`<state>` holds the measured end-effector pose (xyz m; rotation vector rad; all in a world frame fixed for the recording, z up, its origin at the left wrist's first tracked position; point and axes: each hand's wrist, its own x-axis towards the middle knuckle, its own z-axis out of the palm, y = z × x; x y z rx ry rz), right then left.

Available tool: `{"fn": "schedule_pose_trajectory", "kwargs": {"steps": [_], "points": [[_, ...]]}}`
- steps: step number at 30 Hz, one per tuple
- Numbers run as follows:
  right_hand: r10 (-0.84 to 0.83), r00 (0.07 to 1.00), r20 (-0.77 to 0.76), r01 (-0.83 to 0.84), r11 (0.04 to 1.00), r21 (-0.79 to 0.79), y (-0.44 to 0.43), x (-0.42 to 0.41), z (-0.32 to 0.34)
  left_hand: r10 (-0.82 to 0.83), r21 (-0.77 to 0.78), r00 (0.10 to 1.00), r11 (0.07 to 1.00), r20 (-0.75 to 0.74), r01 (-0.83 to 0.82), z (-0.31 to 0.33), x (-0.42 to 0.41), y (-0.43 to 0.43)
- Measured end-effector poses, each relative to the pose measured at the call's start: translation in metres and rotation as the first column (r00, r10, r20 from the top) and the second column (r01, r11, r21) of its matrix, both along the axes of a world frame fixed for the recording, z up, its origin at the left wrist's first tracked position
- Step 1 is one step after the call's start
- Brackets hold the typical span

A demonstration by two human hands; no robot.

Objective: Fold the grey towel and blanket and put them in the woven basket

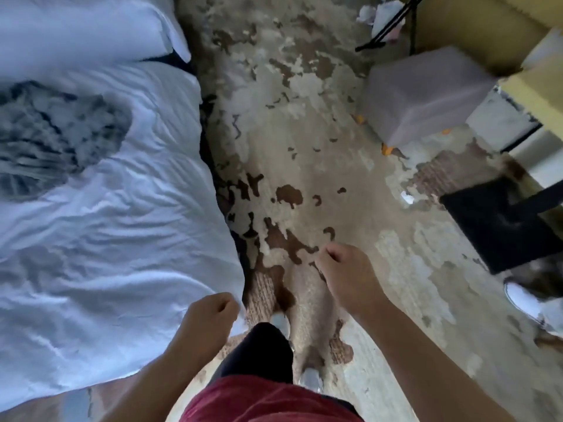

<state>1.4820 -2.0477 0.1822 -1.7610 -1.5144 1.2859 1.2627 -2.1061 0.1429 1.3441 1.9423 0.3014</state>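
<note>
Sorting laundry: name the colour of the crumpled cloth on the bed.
Crumpled cloth: mottled grey, head view.

The bed (106, 208) takes up the left side of the room. On it, at its far end, lies a pillow (76, 25), and nearer than that, toward the bed's left side, a bunched blanket (45, 132). A rug (304, 147) runs along the bed's right edge. The person stands on it at the bed's near right corner, the left hand (210, 315) just over that corner, the right hand (344, 272) farther right, above the rug. Across the rug, well right of the bed, stands a footstool (426, 95), with a desk (533, 86) farther out still. A mat (502, 226) lies on the floor by the desk, a shoe (521, 296) nearer than it.
</note>
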Motion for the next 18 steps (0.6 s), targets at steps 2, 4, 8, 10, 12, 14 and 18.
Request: {"fn": "schedule_pose_trajectory", "kwargs": {"steps": [2,4,8,10,12,14,18], "points": [[0.047,0.999,-0.016,-0.048,0.998,-0.031,0.043,-0.005,-0.005,0.079,-0.021,0.997,0.997,-0.003,-0.079,-0.011,-0.004,0.031],[0.057,0.998,-0.009,-0.058,0.997,-0.056,0.081,-0.005,-0.02,0.145,-0.037,0.989,0.989,0.04,-0.143,-0.027,-0.006,0.073],[-0.012,0.992,0.128,0.031,0.988,-0.15,0.149,0.011,-0.05,0.099,-0.012,0.988,0.995,0.119,-0.098,-0.044,-0.003,0.194],[-0.036,0.98,0.198,0.073,0.981,-0.181,0.181,0.019,-0.056,0.051,0.061,0.983,0.996,0.178,-0.062,-0.034,-0.003,0.264],[-0.055,0.968,0.245,0.1,0.979,-0.178,0.219,0.021,-0.055,-0.006,0.174,0.976,0.984,0.216,-0.032,-0.013,-0.006,0.339],[-0.063,0.964,0.259,0.113,0.977,-0.181,0.263,0.015,-0.052,-0.055,0.247,0.978,0.969,0.201,0.004,0.012,-0.015,0.409],[0.018,0.968,0.25,0.027,0.984,-0.176,0.362,-0.024,-0.049,-0.032,0.327,0.965,0.943,0.259,-0.056,0.042,-0.049,0.511]]}}
